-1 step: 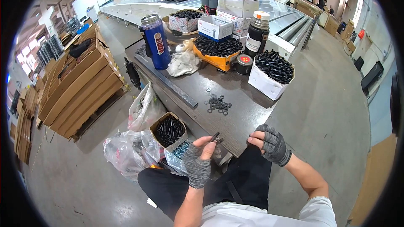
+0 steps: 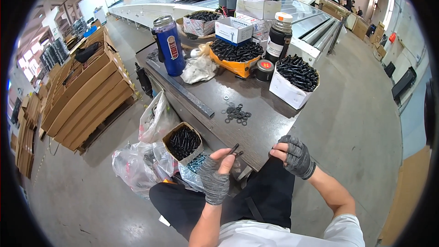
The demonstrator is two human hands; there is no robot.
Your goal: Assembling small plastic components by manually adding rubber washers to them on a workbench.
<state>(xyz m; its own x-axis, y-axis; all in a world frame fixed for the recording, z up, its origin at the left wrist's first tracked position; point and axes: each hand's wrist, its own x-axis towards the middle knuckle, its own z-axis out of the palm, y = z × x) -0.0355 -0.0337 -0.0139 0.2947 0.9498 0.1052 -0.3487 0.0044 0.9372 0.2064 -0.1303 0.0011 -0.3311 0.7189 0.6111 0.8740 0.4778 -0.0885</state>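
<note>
My left hand (image 2: 216,174), in a grey fingerless glove, holds a short black bolt (image 2: 234,149) between thumb and fingers just off the near edge of the dark worktable (image 2: 260,123). My right hand (image 2: 292,154), gloved the same way, rests curled on that table edge, close to the bolt's tip; whether it holds anything cannot be told. A small heap of black washers (image 2: 237,113) lies on the table a little beyond both hands. A white box of black bolts (image 2: 295,80) stands at the right.
A cardboard box of black bolts (image 2: 183,142) sits low at my left among plastic bags (image 2: 137,164). On the table stand a blue bottle (image 2: 168,45), an orange tray of bolts (image 2: 235,57), a dark jar (image 2: 280,32) and white boxes (image 2: 233,29). Cardboard stacks (image 2: 87,96) at left.
</note>
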